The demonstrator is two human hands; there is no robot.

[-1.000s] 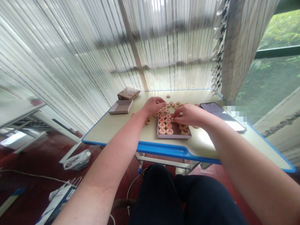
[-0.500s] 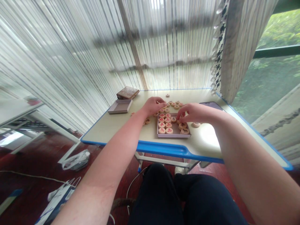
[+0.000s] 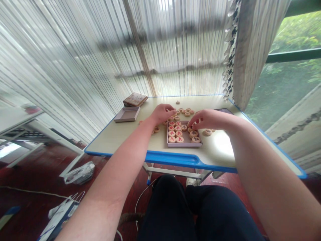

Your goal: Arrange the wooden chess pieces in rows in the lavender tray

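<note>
A shallow pale-purple box (image 3: 184,145) on the table holds round wooden Chinese chess pieces. Two columns of red-marked pieces (image 3: 179,133) fill its left side, and black-marked pieces (image 3: 196,139) line its right. My right hand (image 3: 209,119) reaches over the box's far right corner, thumb and fingers closed on a chess piece (image 3: 190,128) at the end of the black column. Behind the box, my left hand (image 3: 162,113) hovers low over loose chess pieces (image 3: 177,118) with its fingers curled together. Whether a piece is between those fingertips is hidden.
More chess pieces (image 3: 187,114) lie behind the box, others (image 3: 208,132) to its right and a few (image 3: 156,129) under my left forearm. The open box lid (image 3: 126,114) and a brown patterned box (image 3: 135,99) sit far left. A dark flat device (image 3: 225,110) lies behind my right wrist.
The whole view has shifted slightly. Both hands stay almost in place, the right one still at the box's far right corner and the left one over the loose pieces.
</note>
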